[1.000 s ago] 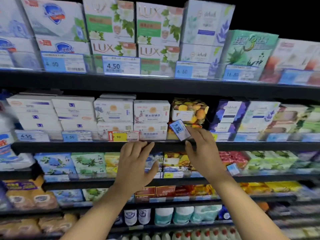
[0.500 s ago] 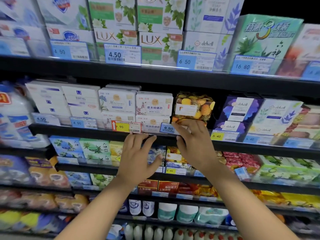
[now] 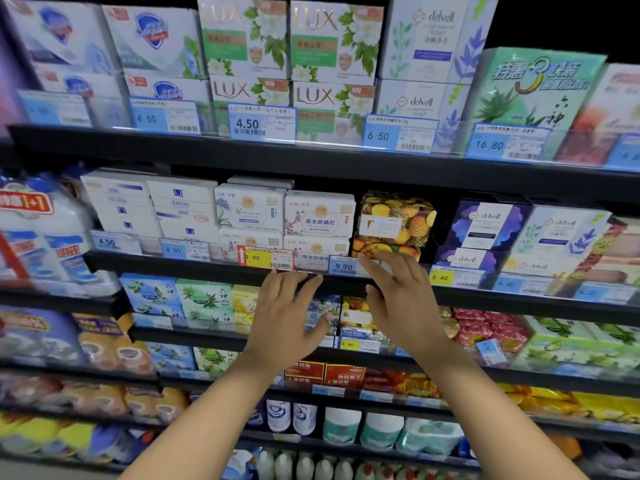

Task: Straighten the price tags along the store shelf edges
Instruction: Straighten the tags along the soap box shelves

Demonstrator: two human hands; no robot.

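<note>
A blue 9.90 price tag sits level on the black edge of the middle shelf. My right hand covers the tag's right end, fingers over it and thumb below on the shelf edge. My left hand is open with fingers spread. Its fingertips touch the shelf edge just under a yellow 9.90 tag, which leans slightly. More blue tags line the top shelf, such as a 4.50 tag.
Soap boxes fill the shelves; a pineapple-print box stands right behind my right hand. A yellow 6.40 tag lies to the right. One shelf lower, a small blue tag hangs tilted. Bottles stand on the bottom shelf.
The blue 9.90 tag was tilted and lifted in my right hand; it now lies level on the shelf edge. The view has moved closer to the shelves, and my left hand stays at the edge.
</note>
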